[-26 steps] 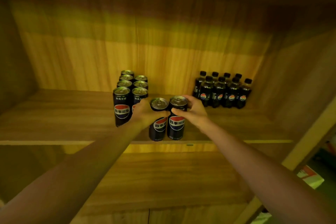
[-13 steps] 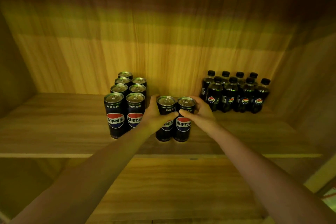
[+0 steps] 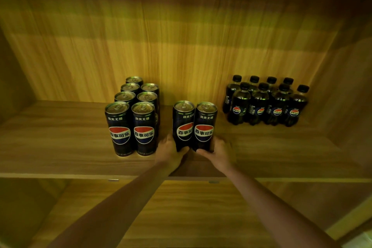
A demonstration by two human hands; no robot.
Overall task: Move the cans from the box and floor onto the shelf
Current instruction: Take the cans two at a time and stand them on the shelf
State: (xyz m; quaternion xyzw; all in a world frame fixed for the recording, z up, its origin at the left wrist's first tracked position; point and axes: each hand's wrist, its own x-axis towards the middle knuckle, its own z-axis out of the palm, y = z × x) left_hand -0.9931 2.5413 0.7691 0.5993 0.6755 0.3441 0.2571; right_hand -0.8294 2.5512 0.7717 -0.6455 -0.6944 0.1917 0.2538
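Hands have slid from the can tops down to the bases since earlier frames. Left hand (image 3: 171, 152) grip wraps the left can (image 3: 182, 125), right hand (image 3: 218, 152) grip wraps the right can (image 3: 205, 126); both cans upright, touching, on the shelf (image 3: 60, 147). Can group (image 3: 133, 119) just beside left; bottles (image 3: 265, 102) well apart right.

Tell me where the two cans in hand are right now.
In the head view the two held cans stand upright on the shelf, centre, between the can block and the bottles, left hand and right hand at their bases.
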